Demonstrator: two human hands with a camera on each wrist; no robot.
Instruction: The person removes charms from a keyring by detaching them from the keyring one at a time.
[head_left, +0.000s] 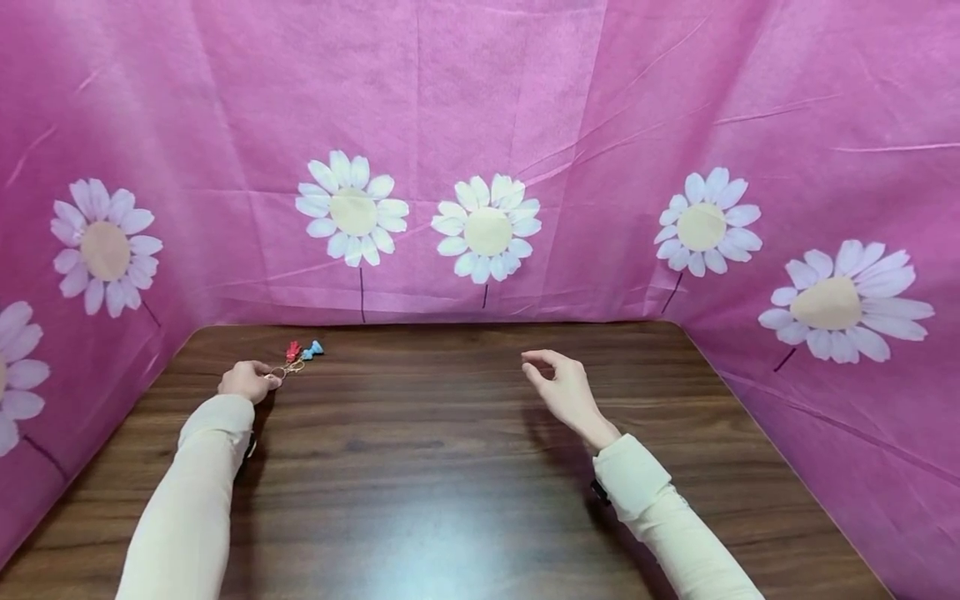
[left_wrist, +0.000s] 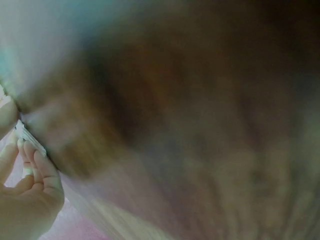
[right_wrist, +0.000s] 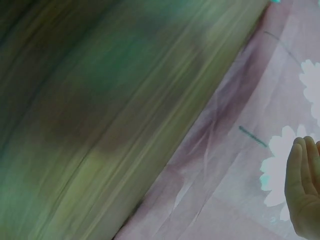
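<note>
My left hand (head_left: pixel 246 381) is stretched out to the far left part of the dark wood-grain counter (head_left: pixel 450 467), fingers curled and pinching the near end of a little bunch of thin metal key rings with a red charm and a blue charm (head_left: pixel 296 358). The bunch lies flat on the counter just beyond my fingertips, charms pointing toward the back. My right hand (head_left: pixel 562 387) floats above the middle of the counter, well apart from the rings, fingers loosely bent, gripping nothing. Both arms are in cream sleeves (head_left: pixel 191 500). No writing I can read anywhere. Pink cloth with white daisies (head_left: pixel 487 227) walls in the counter on three sides. Both wrist views are mostly blur.
</note>
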